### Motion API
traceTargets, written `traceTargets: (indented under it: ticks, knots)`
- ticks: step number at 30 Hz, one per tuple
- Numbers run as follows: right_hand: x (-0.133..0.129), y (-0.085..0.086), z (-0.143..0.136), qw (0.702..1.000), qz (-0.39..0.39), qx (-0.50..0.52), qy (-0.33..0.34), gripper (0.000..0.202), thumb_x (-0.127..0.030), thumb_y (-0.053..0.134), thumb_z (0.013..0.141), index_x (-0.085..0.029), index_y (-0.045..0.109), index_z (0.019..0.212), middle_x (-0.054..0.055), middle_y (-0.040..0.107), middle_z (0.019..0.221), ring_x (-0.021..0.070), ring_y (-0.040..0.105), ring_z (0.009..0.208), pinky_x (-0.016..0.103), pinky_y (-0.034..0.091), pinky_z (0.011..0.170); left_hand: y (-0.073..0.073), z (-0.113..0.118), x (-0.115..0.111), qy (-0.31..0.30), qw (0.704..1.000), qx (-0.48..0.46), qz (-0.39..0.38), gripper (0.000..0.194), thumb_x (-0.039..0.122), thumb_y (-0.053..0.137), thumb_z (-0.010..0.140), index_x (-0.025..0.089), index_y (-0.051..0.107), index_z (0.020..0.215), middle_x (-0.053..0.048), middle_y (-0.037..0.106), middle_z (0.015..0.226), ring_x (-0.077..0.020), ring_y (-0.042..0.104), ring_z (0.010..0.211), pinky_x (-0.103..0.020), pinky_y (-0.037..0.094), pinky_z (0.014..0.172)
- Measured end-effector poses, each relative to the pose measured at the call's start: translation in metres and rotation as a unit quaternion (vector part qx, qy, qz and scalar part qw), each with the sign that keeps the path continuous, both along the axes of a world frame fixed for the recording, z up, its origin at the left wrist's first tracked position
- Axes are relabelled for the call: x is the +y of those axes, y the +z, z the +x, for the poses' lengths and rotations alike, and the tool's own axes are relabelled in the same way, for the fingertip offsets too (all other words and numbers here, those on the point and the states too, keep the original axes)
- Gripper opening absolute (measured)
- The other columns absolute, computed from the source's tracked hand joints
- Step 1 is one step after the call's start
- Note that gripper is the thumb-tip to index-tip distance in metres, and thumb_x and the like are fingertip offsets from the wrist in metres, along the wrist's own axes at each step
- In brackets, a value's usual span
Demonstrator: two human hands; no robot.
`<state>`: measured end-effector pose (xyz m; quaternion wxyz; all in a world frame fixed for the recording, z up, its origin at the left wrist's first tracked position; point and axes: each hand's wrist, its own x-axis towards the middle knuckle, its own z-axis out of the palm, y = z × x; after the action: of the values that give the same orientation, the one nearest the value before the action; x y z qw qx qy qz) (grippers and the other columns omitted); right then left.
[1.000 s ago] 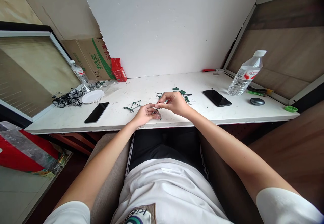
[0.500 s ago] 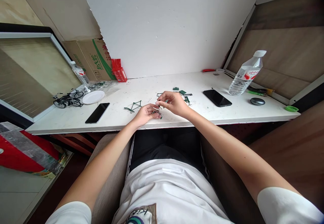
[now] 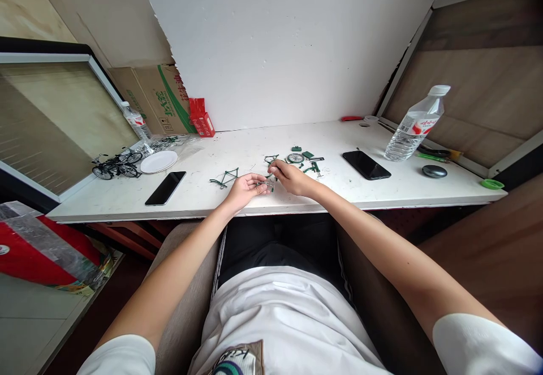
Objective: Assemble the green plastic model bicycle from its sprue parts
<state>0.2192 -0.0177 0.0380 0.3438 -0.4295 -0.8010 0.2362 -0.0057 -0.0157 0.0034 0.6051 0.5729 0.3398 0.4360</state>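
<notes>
My left hand (image 3: 246,190) pinches a small green and metal part (image 3: 270,185) near the table's front edge. Beside it on the right, my right hand (image 3: 291,178) is closed, its fingertips at a thin green piece too small to name. To the left lies a green toy bicycle frame (image 3: 228,177). Behind my right hand are a spoked wheel (image 3: 296,158), a green wire piece (image 3: 271,159), small green blocks (image 3: 307,154) and another green part (image 3: 314,167).
On the white table (image 3: 203,199), a phone (image 3: 166,188) and white plate (image 3: 158,162) lie left, near small black bicycles (image 3: 114,167). A second phone (image 3: 366,164), a water bottle (image 3: 414,126) and a dark round object (image 3: 434,171) are right.
My right hand has lowered and moved slightly right, uncovering the spoked wheel behind it. The part in my left hand is now tilted differently. The view has shifted slightly.
</notes>
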Motion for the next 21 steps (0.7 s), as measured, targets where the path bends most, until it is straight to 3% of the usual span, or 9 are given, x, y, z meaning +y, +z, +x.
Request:
traceTargets:
  ticks: [6, 21]
  knots:
    - [-0.0016, 0.0017, 0.0019, 0.995, -0.063, -0.070, 0.011, 0.039, -0.057, 0.049, 0.106, -0.021, 0.061, 0.102, 0.003, 0.065, 0.082, 0.0181, 0.054, 0.069, 0.031, 0.040, 0.065, -0.0026, 0.0019, -0.0003, 0.033, 0.999, -0.017, 0.007, 0.047, 0.031, 0.098, 0.072, 0.012, 0.070, 0.105, -0.010, 0.076, 0.106, -0.0217, 0.080, 0.090, -0.048, 0.061, 0.102]
    - [-0.0021, 0.0038, 0.0018, 0.994, -0.061, -0.089, 0.010, 0.032, -0.052, 0.057, 0.102, -0.021, 0.061, 0.096, 0.000, 0.061, 0.074, 0.0168, 0.049, 0.063, 0.031, 0.035, 0.061, 0.0007, 0.0027, 0.0001, 0.028, 0.997, -0.057, -0.037, 0.040, 0.029, 0.093, 0.080, 0.008, 0.075, 0.109, -0.014, 0.081, 0.106, -0.0245, 0.081, 0.097, -0.049, 0.056, 0.113]
